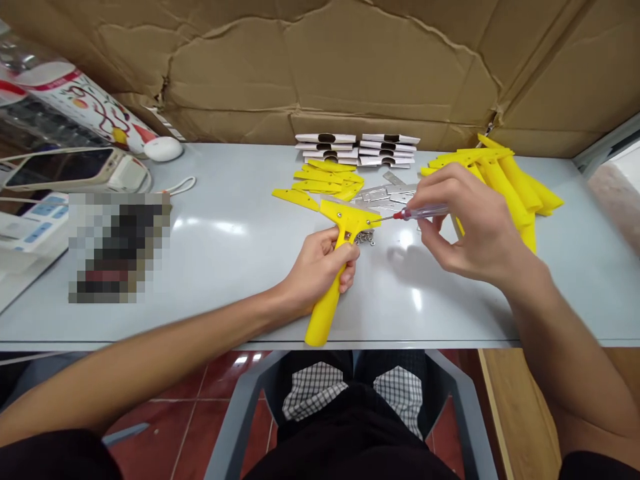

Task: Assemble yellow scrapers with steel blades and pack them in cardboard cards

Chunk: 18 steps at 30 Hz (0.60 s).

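My left hand (323,267) is closed around the neck of a yellow plastic scraper (325,313), its handle slanting down towards the table's front edge. Two screws show in the scraper's wide head. Between the thumb and fingers of my right hand (470,227) is a screwdriver (425,211) with a clear handle and red collar. Its tip meets the screw at the right end of the head. Small nuts or screws (366,238) lie just behind the scraper's neck. Beyond the head are flat yellow blade-shaped pieces (325,179) and thin metal blades (385,195).
Several yellow scraper handles (515,183) are piled at the right. White folded packs (327,148) stand in two stacks against the cardboard wall (350,67). On the left are a phone (60,168), a white mouse (163,149), a bottle (90,107) and a blurred-out item (120,250).
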Each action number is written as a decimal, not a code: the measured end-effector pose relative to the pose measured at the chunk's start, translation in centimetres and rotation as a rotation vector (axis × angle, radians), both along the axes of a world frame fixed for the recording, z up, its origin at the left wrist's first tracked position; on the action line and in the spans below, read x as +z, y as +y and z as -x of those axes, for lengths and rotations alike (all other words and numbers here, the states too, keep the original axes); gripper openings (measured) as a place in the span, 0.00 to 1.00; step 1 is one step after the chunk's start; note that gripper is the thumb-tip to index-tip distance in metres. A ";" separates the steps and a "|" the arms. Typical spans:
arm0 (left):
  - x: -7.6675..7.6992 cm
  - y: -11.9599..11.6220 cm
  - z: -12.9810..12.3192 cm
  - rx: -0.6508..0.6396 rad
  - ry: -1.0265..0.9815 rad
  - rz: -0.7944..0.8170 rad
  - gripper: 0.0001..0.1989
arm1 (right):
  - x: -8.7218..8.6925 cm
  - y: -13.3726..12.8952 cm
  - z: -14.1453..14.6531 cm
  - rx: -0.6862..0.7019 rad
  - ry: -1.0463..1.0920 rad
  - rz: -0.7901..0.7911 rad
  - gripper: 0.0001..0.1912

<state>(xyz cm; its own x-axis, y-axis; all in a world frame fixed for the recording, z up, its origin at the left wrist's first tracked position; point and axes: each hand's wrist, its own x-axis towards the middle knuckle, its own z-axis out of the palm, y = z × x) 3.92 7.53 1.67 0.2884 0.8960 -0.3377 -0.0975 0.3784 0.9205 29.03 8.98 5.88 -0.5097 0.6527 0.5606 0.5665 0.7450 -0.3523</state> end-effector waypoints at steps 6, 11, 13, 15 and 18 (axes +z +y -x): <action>-0.2 0.0 0.1 -0.003 0.005 -0.008 0.09 | 0.0 0.1 -0.2 -0.206 -0.114 -0.021 0.07; -0.4 0.0 0.1 0.007 0.006 -0.013 0.09 | -0.1 0.1 -0.3 -0.054 -0.075 -0.008 0.14; -0.4 0.0 0.1 0.003 0.014 -0.010 0.09 | -0.3 0.2 -0.2 -0.036 -0.051 -0.028 0.15; -0.3 0.0 0.1 -0.011 0.025 -0.007 0.10 | -0.6 0.5 -0.1 -0.016 0.009 -0.109 0.13; -0.3 0.0 0.2 -0.007 0.027 -0.001 0.10 | -0.9 1.0 -0.1 0.024 0.078 -0.177 0.10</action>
